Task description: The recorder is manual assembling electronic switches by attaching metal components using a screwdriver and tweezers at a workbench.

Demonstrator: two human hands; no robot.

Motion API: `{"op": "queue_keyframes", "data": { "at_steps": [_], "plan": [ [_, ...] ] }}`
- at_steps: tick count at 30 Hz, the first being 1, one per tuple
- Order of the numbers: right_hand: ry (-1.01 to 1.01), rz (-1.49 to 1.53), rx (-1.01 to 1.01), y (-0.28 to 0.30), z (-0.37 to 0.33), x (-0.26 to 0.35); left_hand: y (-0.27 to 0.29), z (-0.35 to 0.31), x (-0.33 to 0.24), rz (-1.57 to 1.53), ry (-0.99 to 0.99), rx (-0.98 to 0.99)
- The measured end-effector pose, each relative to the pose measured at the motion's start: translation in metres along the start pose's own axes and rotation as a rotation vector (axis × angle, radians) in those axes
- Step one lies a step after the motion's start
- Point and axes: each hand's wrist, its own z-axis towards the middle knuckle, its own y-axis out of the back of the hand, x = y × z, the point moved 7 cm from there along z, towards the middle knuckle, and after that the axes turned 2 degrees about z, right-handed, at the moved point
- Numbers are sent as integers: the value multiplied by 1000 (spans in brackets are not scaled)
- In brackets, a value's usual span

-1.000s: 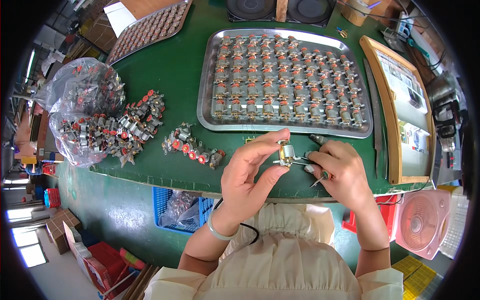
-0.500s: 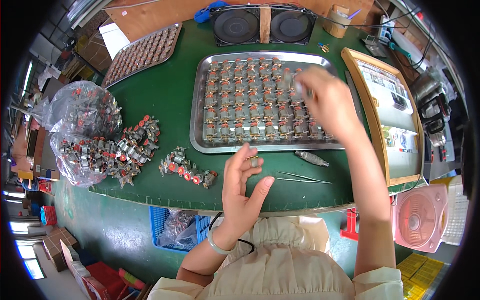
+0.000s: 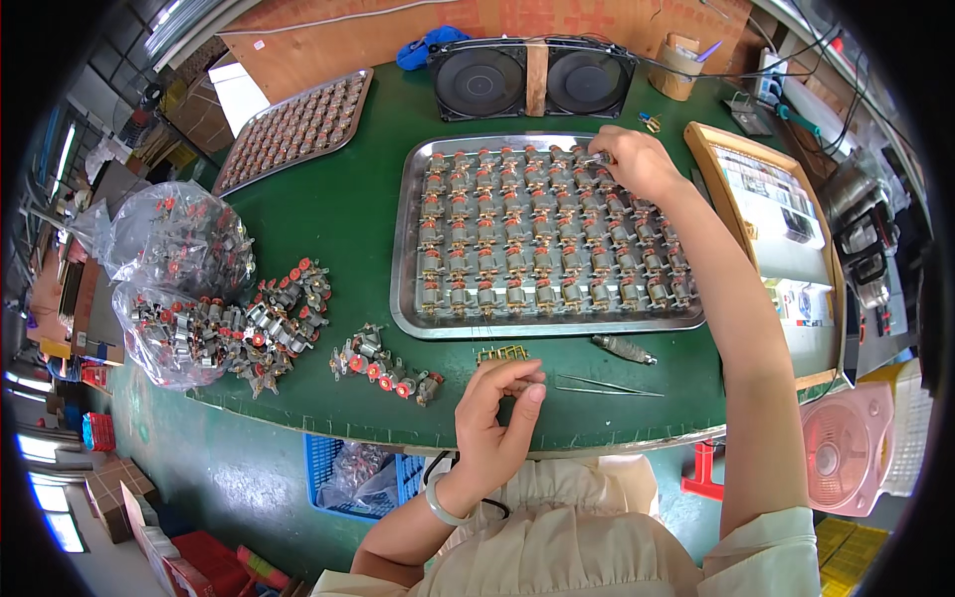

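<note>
A steel tray holds rows of small grey metal motors with red end discs. At its far right corner, my right hand has its fingertips pinched on a small grey motor, mostly hidden by the fingers. My left hand is held over the table's near edge, fingers curled and thumb close to them; whatever lies within them is hidden. Just beyond its knuckles sits a brass-coloured comb-like strip. Tweezers and a grey cylindrical tool lie to its right.
Loose motors and plastic bags of them occupy the left side. A second filled tray stands far left. Two black fans line the back. A wooden-framed board borders the right, with a pink fan below the table.
My right hand has moved up to the tray's far right corner. The left fingers have curled in, and the brass strip behind them shows more fully. The view has shifted slightly.
</note>
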Motion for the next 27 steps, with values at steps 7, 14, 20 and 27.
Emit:
{"op": "queue_keyframes", "data": {
  "at_steps": [7,14,20,27],
  "plan": [
    [-10,21,-43,28,7,30,3,1,0,5,-1,-10],
    [358,629,64,49,-30,180,42,0,-32,164,-186,8],
    [223,633,407,5,-74,255,118,9,-41,842,-354,-157],
    [133,512,484,-15,-67,266,117,0,-22,950,-233,-6]
  ]
}}
